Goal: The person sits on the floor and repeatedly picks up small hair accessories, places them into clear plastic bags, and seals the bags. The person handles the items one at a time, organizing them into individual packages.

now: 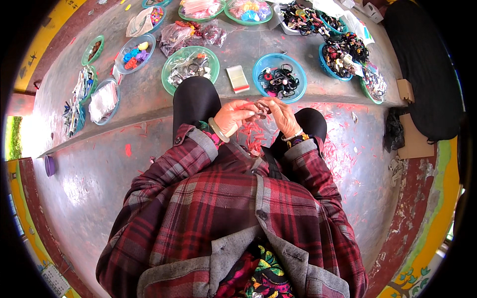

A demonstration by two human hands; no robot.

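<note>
My left hand (230,117) and my right hand (284,118) meet above my knees, fingers pinched together. Between the fingertips they hold a small brown, shiny piece (260,109); its exact kind is too small to tell. Something thin and reddish shows at the left fingers. Just beyond my hands, on the raised ledge, lies a small pale-yellow stack with a red edge (238,79). To its right a blue basin (258,74) holds black hair ties with a few pink pieces. To its left stands a green basin (215,68) of small items in clear packets.
More basins line the ledge: a blue one with coloured pieces (134,54), one with white packets (104,102), and a pile of dark hair ties (348,49) at right. Pink-red scraps (343,154) litter the floor. A black bag (394,130) sits by cardboard (416,139).
</note>
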